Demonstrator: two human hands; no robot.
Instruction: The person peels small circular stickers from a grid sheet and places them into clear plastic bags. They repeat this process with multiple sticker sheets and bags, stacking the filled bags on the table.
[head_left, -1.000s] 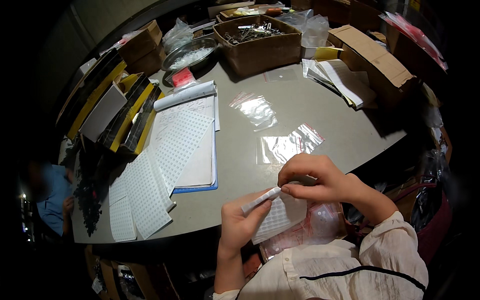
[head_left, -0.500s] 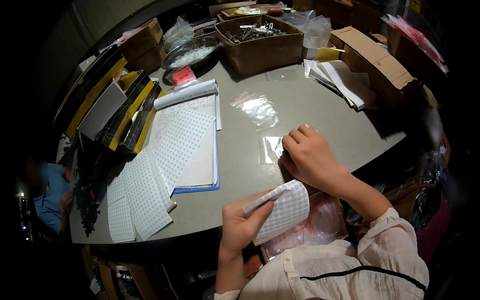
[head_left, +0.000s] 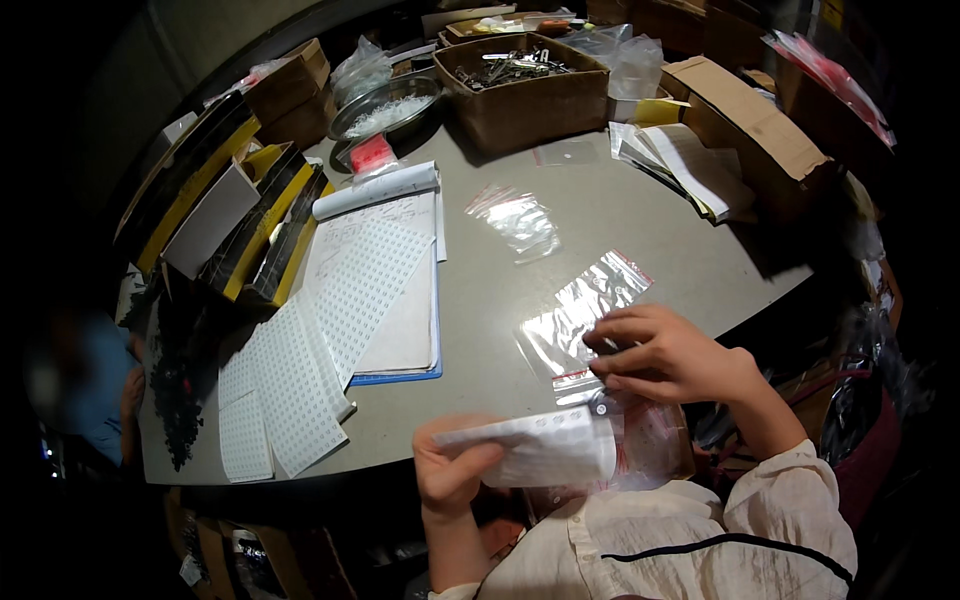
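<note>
A curled white sheet of round stickers [head_left: 545, 455] is pinched in my left hand [head_left: 452, 470], its thumb closed over the sheet at the table's front edge. My right hand [head_left: 665, 355] hovers over or rests on small clear zip bags, fingers apart and somewhat bent; fingertip contact is hard to make out. One zip bag [head_left: 605, 282] with a red seal line lies beyond those fingers. Another clear bag [head_left: 548, 340] is left of them. Nearest me, a third zip bag [head_left: 572, 388] carries a small round sticker [head_left: 600, 408] close to its edge.
More zip bags [head_left: 515, 220] lie fanned mid-table. Sticker sheets [head_left: 285, 385] overlap a blue clipboard [head_left: 415, 374] at left. Behind stand a carton of metal parts [head_left: 525, 115] and a bowl [head_left: 390, 125]. Another person's blue sleeve [head_left: 95, 385] shows at far left.
My right hand has moved toward me and right, its fingers spreading from a closed pose. More zip bags show around it. The sheet in my left hand has tilted flatter and lower.
</note>
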